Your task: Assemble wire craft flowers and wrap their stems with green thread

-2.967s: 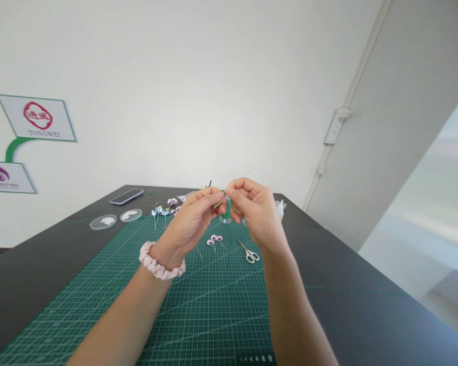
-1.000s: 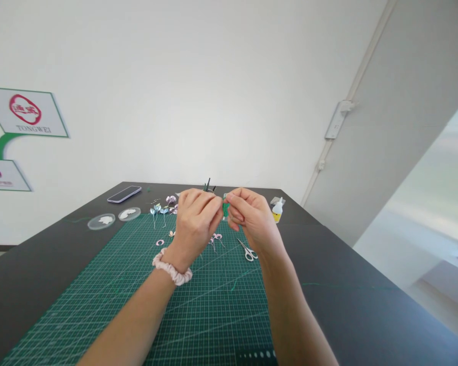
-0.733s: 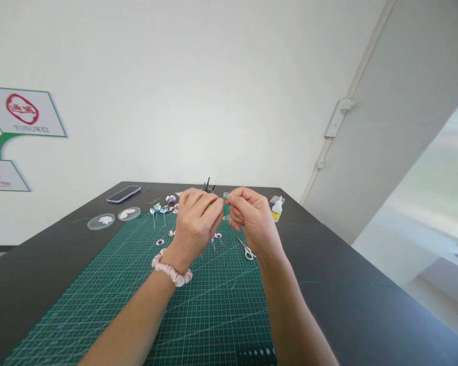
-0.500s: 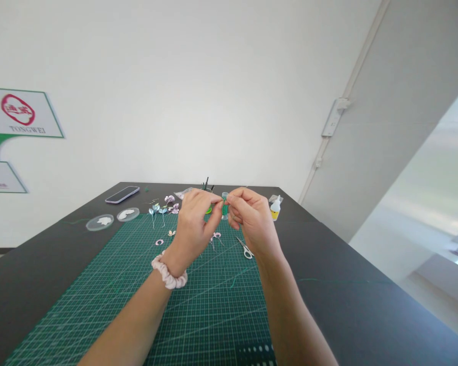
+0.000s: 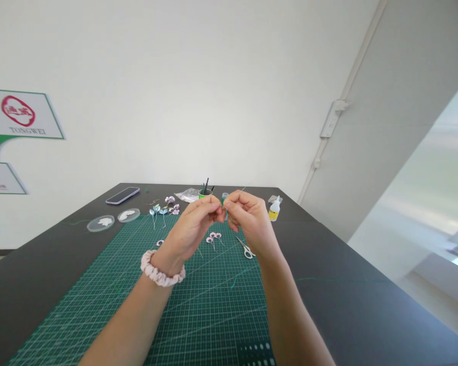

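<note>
My left hand (image 5: 198, 222), a pale scrunchie (image 5: 161, 271) around its wrist, is closed in a pinch. My right hand (image 5: 251, 216) pinches too, its fingertips meeting those of the left above the green cutting mat (image 5: 206, 305). Whatever sits between the fingertips is too small to make out. Below the hands lie several small pink loop-shaped pieces on thin stems (image 5: 212, 236). White-handled scissors (image 5: 247, 250) rest near the right wrist. Partly hidden behind the fingers stands a green spool (image 5: 225, 198).
Blue petal pieces (image 5: 158, 210) and pink flowers (image 5: 170, 201) lie at the back left, beside two shallow dishes (image 5: 101, 223) with white bits. Farther back are a phone (image 5: 122, 195), a plastic bag (image 5: 188, 195) and a cup of tools (image 5: 205, 193). A glue bottle (image 5: 275, 209) stands on the right.
My left hand has turned at the wrist, its fingers now curled in against the right fingertips. The right hand has barely moved. More of the pink pieces and the tool cup shows.
</note>
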Tool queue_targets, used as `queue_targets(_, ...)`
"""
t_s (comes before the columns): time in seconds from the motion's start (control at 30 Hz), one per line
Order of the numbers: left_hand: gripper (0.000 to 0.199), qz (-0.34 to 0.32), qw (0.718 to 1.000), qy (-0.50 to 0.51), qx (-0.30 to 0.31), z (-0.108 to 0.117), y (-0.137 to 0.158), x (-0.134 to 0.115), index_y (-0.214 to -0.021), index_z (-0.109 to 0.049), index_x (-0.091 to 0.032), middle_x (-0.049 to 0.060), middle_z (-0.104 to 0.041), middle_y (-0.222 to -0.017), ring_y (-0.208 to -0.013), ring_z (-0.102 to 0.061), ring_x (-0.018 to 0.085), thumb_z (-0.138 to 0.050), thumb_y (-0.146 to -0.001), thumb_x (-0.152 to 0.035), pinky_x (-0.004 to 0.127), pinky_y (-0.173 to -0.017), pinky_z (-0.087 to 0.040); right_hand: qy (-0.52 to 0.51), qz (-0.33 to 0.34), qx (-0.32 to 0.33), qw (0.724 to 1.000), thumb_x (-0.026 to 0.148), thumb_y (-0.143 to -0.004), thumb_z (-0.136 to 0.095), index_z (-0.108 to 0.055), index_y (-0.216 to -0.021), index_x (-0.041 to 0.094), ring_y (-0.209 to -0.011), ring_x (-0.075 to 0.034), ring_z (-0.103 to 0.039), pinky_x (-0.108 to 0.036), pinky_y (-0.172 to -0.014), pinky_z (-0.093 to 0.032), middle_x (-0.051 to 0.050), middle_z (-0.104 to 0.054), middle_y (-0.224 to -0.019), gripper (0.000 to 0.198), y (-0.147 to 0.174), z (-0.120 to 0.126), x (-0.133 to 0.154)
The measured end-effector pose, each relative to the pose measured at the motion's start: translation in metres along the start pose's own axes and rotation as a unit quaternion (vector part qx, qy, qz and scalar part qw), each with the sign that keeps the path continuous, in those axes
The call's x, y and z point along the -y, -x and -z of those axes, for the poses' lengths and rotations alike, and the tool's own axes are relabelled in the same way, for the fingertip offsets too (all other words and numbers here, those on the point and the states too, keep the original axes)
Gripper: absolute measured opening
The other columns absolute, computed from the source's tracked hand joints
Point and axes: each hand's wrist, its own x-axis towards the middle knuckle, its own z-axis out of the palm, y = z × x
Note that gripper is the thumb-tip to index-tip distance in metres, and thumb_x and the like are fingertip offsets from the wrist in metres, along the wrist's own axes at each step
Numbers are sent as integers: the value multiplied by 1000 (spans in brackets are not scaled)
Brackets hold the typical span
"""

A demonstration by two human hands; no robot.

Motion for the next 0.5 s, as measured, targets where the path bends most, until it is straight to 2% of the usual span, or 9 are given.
queue_targets(0.1, 22, 6, 1000, -4, -20, -2, 0, -1, -61, -56, -17, -1, -53, -63, -66, -49, 12, -57, -81, -26, 28, -69, -41, -6, 3, 8, 1000, 23, -77, -59, -55, -61, 19, -36, -3, -35, -20, -36, -28, 8, -49, -46, 16, -1, 1, -2)
queue_targets(0.27, 22, -27, 994, -80, -72, -8, 0, 0, -58, -54, -18, -2, -52, -61, -65, -47, 12, -56, -80, -22, 28, -70, -38, -32, -1, -9, 999, 25, -78, -60, -56, -64, 19, -34, -3, -32, -19, -34, -26, 9, -48, -46, 16, -1, 3, -12)
queue_targets(0.37, 23, -42, 988, -119, -91, -9, -1, 7, -58, -54, -18, -1, -53, -61, -67, -47, 13, -56, -81, -23, 28, -71, -37, -49, -10, -31, 998, 27, -78, -62, -56, -65, 18, -33, -3, -31, -19, -34, -26, 9, -46, -46, 16, 1, 3, -19)
queue_targets(0.5, 22, -37, 988, -114, -101, -7, -1, 19, -60, -54, -18, -1, -53, -62, -66, -47, 13, -57, -80, -26, 28, -69, -38, -70, -20, -54, 996, 29, -78, -62, -55, -66, 18, -33, -3, -30, -19, -34, -26, 10, -42, -45, 17, 7, 4, -28)
